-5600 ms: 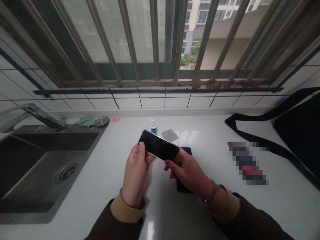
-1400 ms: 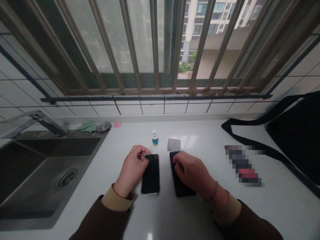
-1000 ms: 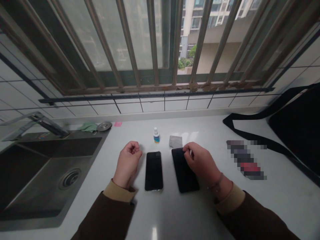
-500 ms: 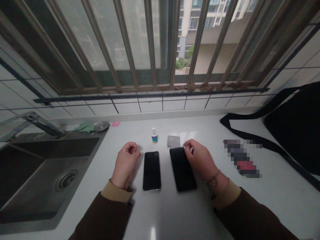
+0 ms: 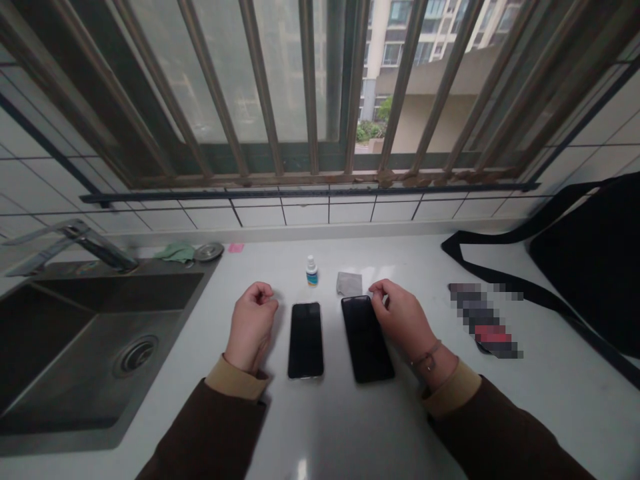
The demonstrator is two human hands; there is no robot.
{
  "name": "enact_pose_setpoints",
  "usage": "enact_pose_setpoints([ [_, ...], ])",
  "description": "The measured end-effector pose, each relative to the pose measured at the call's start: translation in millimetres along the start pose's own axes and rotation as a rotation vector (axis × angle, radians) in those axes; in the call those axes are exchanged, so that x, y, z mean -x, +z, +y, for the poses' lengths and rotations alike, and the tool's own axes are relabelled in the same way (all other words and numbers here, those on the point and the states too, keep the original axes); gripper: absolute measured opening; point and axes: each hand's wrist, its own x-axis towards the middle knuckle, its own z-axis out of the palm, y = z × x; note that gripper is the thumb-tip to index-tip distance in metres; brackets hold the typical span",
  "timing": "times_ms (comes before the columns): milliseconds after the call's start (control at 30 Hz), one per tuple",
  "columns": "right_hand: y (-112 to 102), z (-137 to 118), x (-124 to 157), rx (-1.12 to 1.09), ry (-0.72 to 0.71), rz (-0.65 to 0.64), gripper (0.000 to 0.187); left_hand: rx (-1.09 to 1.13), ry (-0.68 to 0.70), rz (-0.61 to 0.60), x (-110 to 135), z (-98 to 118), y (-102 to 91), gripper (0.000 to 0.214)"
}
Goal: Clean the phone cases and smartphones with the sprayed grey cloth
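My left hand (image 5: 251,327) rests on the white counter (image 5: 330,433), its fingers curled in and nothing visible in them. Just right of it, a smartphone (image 5: 306,341) with a dark screen and a clear edge lies flat. A larger black smartphone (image 5: 367,340) lies slightly turned to the right of that one. Beside its upper right edge is my right hand (image 5: 403,317), fingers bent and closed, with no object showing in it; I cannot tell if it touches the phone. Behind the phones are a small white bottle (image 5: 312,272) with a blue label, standing upright, and a grey folded cloth (image 5: 349,284).
On the left is a steel sink (image 5: 165,360) with a faucet (image 5: 100,247). A green cloth (image 5: 175,253), a round metal drain cover (image 5: 209,251) and a pink slip (image 5: 236,248) lie behind it. At right are a blurred-out item (image 5: 485,320) and a black bag (image 5: 590,247) with a strap.
The view has shifted slightly, moving the sink and left phone a little right in the picture. Both hands and both phones otherwise look the same.
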Motion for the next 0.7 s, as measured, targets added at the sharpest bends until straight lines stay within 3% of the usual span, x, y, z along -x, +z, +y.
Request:
enact_pose_setpoints([
  [367, 2.8, 3.8, 0.0, -0.014, -0.018, 0.02, 0.019, 0.086, -0.004, 0.048, 0.8, 3.8, 1.8, 0.018],
  [700, -0.7, 0.0, 0.7, -0.018, -0.034, 0.01, 0.012, 0.072, 0.008, 0.018, 0.3, -2.5, -0.2, 0.018],
])
